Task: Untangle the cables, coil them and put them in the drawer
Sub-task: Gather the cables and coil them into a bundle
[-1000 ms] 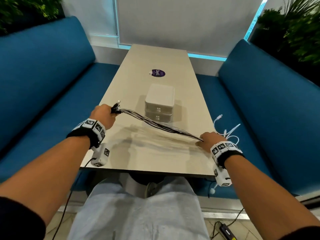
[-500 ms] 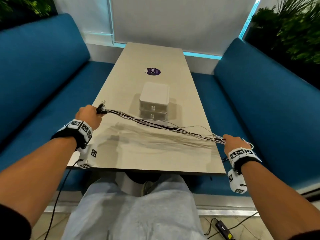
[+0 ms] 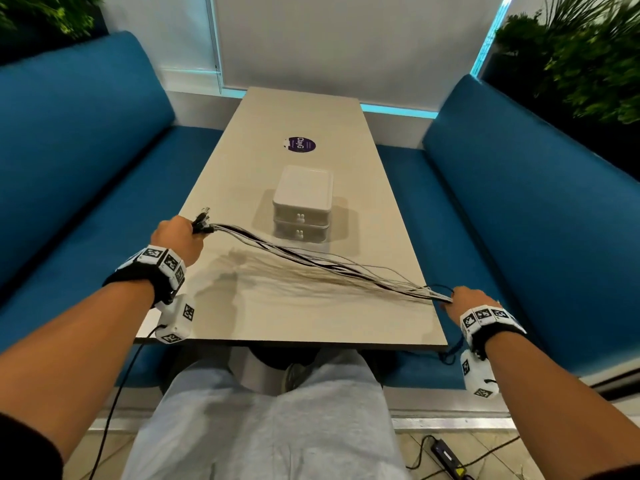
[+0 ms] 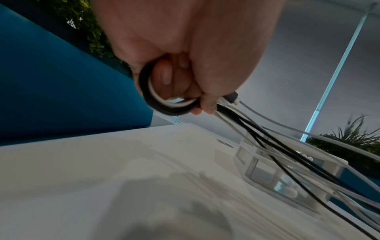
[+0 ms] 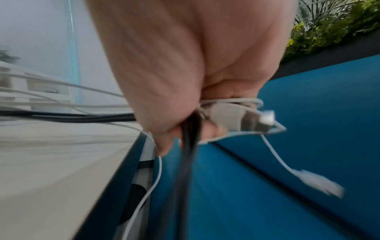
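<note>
A bundle of black and white cables [image 3: 311,259] stretches above the table between both hands. My left hand [image 3: 178,233] grips one end at the table's left side; several plugs [image 3: 203,220] stick out past the fist, and a small loop [image 4: 152,95] curls round its fingers [image 4: 205,106]. My right hand [image 3: 464,301] grips the other end just past the table's right edge, with black strands [image 5: 188,146] and white plugs [image 5: 265,120] hanging from it. A white two-drawer box [image 3: 302,204], both drawers closed, stands mid-table behind the cables.
The beige table [image 3: 277,313] runs away from me between two blue benches [image 3: 79,174] [image 3: 526,209]. A purple sticker [image 3: 301,144] lies beyond the box. Plants [image 3: 588,53] stand behind both benches. A power adapter [image 3: 446,457] lies on the floor by my legs.
My right hand has pulled its end of the cables rightward, from over the table to past its right edge. The bundle is stretched longer. My left hand stays put.
</note>
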Motion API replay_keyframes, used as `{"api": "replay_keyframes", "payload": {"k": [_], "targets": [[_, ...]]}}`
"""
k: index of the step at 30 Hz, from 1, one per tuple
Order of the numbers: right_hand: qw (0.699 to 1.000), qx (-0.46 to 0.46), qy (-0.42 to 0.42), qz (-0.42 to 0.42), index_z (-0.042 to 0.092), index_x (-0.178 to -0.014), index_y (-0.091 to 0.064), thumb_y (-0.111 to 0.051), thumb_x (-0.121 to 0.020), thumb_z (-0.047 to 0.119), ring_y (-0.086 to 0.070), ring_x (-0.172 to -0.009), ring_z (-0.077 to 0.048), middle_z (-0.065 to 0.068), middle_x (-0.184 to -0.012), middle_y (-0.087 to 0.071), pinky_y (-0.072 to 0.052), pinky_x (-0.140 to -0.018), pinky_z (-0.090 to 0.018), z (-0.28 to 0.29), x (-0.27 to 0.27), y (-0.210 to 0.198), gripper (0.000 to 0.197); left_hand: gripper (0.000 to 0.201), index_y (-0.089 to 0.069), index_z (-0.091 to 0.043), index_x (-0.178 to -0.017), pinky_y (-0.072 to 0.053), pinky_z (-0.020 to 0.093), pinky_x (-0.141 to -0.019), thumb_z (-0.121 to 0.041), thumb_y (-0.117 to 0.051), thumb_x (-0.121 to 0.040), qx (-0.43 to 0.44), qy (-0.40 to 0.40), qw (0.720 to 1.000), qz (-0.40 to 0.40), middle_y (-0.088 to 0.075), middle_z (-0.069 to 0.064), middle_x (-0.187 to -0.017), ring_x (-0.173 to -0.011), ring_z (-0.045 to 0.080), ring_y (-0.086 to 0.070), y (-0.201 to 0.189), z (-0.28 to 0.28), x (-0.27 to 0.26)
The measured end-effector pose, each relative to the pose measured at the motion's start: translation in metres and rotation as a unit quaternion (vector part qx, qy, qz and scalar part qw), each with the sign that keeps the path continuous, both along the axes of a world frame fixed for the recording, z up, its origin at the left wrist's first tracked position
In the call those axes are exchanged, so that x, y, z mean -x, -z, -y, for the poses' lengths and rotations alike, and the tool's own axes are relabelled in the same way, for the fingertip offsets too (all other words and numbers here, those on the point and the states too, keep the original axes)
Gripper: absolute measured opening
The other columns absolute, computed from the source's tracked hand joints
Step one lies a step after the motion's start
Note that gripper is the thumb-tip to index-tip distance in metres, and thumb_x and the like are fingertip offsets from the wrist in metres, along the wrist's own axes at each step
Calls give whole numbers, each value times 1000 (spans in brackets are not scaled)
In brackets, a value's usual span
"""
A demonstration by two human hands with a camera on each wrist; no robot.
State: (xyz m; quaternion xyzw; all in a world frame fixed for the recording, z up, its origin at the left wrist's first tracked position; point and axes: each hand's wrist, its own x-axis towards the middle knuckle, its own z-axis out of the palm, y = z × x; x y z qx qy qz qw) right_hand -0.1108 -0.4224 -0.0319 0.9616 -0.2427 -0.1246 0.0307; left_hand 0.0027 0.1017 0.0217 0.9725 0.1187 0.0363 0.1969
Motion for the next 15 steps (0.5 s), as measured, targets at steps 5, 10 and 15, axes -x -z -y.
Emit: {"api": "replay_keyframes", "payload": {"k": [5,10,15], "targets": [[998,17,-17,61,18,-94,-42,-58,-87,34,-57,-76,-27,-3,-82,-53,-45,-71,-35,-2,7,-3,23,35,-60,-3,-76,-42,34,-55,-33,-62,-94,-4,-2,1000,-9,-55,16,-68,-61,35,-54,3,-6,2],[999,11,-36,-4,20,-121,-43,-62,-83,30,-54,-112,-31,-8,-119,-56,-40,-99,-45,-1,4,2,44,39,-64,-4,-79,-36,29,-49,-41,-61,-94,17,37,999,-16,-56,15,-68,-58,31,-54,-1,3,4],[989,-147,-8,2,22,-150,-21,-68,-73,44,-42,-129,-35,-13,-144,-38,-39,-106,-50,7,-1,1,93,37,-61,-7,-78,-33,28,-47,-40,-60,-95,30,75,996,-20,-56,12,-65,-53,28,-51,-6,16,4]]}}
